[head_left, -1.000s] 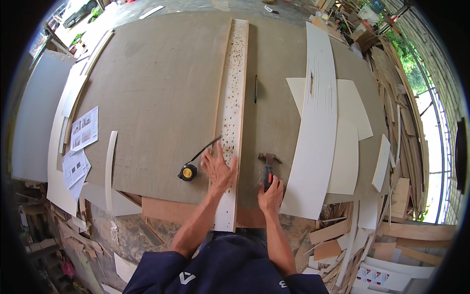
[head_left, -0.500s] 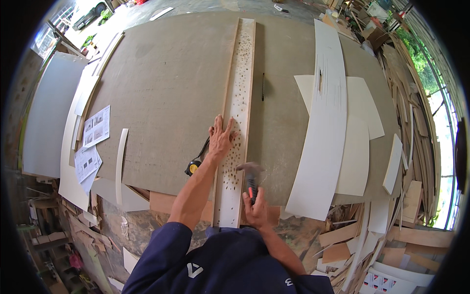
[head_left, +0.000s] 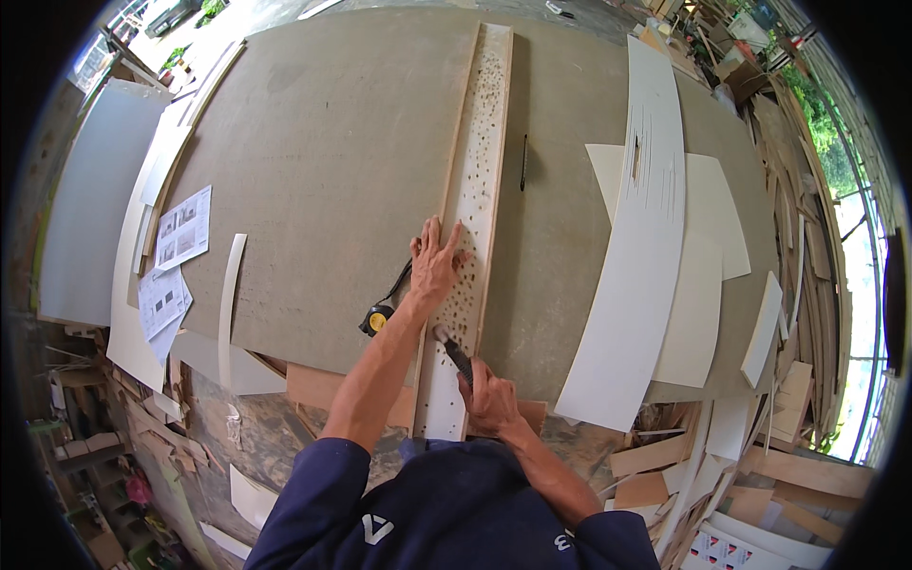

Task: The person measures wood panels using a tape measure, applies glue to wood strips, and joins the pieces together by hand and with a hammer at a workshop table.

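Observation:
A long narrow white board [head_left: 443, 394] with brown raised edges runs away from me down the table. Many small dark spots dot it; whether they are holes or bits on top I cannot tell. My left hand [head_left: 435, 271] lies on the board with its fingers stretched out. In my right hand [head_left: 492, 399] is a hammer [head_left: 458, 356], gripped by its dark handle. The hammer's head is low over the board's near part, below my left hand. Whether it touches the surface is unclear. A black and yellow tape measure [head_left: 377, 321] rests left of my left forearm.
The board lies on a wide brown tabletop [head_left: 313, 180]. A thin black pen-like thing [head_left: 523, 161] is right of it. Long white panels [head_left: 632, 285] overlap farther right. Printed sheets [head_left: 183, 228] and a white strip [head_left: 231, 309] lie left. Wood offcuts [head_left: 655, 465] are piled beyond the near edge.
The hammer has swung left and down from the board's right edge to over the board, as my right hand turned inward. My left hand stays on the board. The whole view has shifted slightly.

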A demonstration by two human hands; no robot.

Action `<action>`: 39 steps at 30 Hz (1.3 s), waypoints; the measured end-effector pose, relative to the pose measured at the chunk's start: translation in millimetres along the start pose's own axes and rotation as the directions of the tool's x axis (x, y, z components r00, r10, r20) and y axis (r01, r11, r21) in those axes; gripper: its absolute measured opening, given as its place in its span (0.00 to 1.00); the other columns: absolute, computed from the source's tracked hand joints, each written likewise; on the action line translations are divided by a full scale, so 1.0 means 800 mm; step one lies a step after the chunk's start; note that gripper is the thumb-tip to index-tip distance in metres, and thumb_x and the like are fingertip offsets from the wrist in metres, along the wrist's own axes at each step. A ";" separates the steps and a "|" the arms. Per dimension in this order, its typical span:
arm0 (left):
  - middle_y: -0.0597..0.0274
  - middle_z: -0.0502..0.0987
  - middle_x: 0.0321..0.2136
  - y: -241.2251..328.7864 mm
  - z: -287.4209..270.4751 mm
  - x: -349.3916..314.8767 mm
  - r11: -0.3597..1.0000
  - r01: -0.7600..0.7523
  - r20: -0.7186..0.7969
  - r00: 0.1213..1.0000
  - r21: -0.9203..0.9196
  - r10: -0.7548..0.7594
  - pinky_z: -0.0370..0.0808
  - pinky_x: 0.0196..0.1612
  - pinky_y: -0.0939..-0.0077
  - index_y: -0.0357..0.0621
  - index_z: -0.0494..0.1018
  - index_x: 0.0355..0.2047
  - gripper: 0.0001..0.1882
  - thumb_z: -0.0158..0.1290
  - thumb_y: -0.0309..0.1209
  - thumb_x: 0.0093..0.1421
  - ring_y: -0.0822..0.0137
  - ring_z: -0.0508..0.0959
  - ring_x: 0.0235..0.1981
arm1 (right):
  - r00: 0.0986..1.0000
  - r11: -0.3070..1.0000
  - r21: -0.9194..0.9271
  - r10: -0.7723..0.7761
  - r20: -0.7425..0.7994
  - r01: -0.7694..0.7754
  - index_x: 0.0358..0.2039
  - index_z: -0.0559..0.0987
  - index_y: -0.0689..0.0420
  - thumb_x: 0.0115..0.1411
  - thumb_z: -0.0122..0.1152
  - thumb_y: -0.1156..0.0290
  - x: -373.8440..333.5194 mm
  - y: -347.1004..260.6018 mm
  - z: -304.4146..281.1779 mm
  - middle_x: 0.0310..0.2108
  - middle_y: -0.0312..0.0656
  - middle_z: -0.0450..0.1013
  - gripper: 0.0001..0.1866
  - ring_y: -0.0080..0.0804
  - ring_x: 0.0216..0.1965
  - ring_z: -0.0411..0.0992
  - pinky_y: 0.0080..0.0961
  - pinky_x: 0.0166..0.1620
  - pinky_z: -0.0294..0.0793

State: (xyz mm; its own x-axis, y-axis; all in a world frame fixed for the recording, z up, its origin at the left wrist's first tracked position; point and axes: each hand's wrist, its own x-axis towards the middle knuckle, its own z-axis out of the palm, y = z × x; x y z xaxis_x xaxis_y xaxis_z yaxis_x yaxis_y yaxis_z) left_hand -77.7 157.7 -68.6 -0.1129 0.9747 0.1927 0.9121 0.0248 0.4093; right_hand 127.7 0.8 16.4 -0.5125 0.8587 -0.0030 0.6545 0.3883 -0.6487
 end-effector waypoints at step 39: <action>0.45 0.54 0.70 0.001 -0.003 0.000 0.991 0.129 0.017 0.992 -0.045 -0.128 0.48 0.68 0.45 0.58 0.59 0.70 0.36 0.50 0.55 0.65 0.49 0.52 0.72 | 0.940 0.996 -0.089 -0.043 -0.338 0.013 0.38 0.67 0.59 0.69 0.53 0.57 0.290 0.046 -0.101 0.21 0.55 0.76 0.17 0.59 0.24 0.77 0.50 0.27 0.75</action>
State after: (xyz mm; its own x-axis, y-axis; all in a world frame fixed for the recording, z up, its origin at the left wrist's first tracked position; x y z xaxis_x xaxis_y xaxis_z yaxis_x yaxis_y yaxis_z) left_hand -78.2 156.8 -66.1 -0.2220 0.9672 0.1231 0.8711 0.1400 0.4706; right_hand 77.9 241.4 53.3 -0.3223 0.9036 0.2821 0.6946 0.4282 -0.5780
